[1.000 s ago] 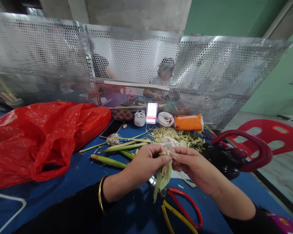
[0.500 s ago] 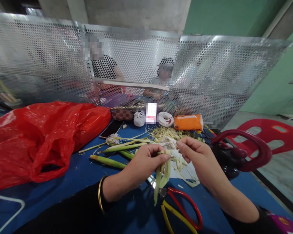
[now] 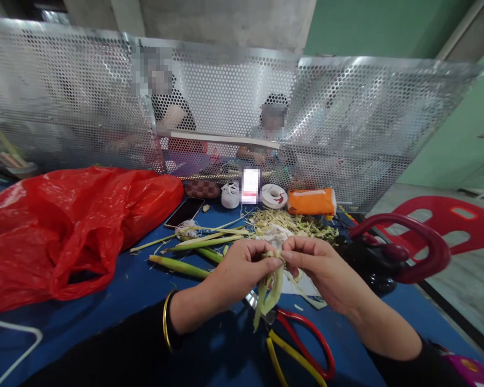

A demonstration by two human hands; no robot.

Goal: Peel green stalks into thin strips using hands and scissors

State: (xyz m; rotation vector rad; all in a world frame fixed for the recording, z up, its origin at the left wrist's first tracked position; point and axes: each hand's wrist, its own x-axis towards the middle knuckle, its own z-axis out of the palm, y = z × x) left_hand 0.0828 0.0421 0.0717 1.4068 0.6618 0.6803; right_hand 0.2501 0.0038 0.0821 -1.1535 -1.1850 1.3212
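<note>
My left hand [image 3: 248,263] is closed on a bundle of pale green plant strips [image 3: 273,293], which look like peeled leaf or husk, looped and hanging below the thumb. At the bundle's upper end the fingertips of my right hand [image 3: 314,260] are pinched together, touching it; what lies between them is too small to make out. Beneath the hands, scissors [image 3: 302,322] with one red and one yellow handle rest on the blue table [image 3: 210,344], their blades partly behind the strips. Long green stalks [image 3: 179,266] lie left of my left hand.
A red plastic bag [image 3: 84,226] covers the left side. Behind the hands are a phone [image 3: 184,212], white string [image 3: 229,195], a ribbon spool [image 3: 274,196], an orange packet [image 3: 311,201] and plant shreds [image 3: 298,223]. A dark-red-handled pot [image 3: 403,247] stands right. Two people sit behind the perforated metal screen [image 3: 234,91].
My right hand has moved left and slightly down, so its fingertips now meet the top of the strips. The left hand keeps its hold. Behind the screen, one person's arm has shifted.
</note>
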